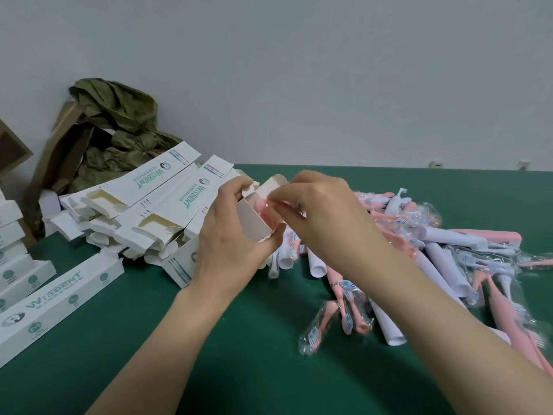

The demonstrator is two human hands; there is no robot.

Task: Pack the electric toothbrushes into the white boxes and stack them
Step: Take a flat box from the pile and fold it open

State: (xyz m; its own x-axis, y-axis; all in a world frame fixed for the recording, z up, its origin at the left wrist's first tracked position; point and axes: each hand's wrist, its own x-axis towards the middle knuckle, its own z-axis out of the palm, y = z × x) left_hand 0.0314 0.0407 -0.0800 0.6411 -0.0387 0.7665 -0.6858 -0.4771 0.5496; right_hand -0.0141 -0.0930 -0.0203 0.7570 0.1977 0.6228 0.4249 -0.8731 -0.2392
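L hand [229, 242] grips an open box [252, 219]; R hand [317, 211] pinches a pink toothbrush [264, 208] into it. Few packed boxes [18, 265] stacked far left. Big toothbrush pile [449, 250] right unpacked, so prob. early on.

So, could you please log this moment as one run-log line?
left hand grips open white box | right hand pinches pink toothbrush at box mouth

Soft, even, fairly bright light fills the view. The grey wall [299, 70] is dimmer toward 11 o'clock and paler toward 3 o'clock. Shadows on the green table [239, 369] are faint and soft-edged. Small glints sit on the plastic wrappers [311, 339] at 4 o'clock. Wide-angle stretch enlarges things toward the edges, and print on the white boxes [59, 298] at 9 o'clock looks slightly soft.
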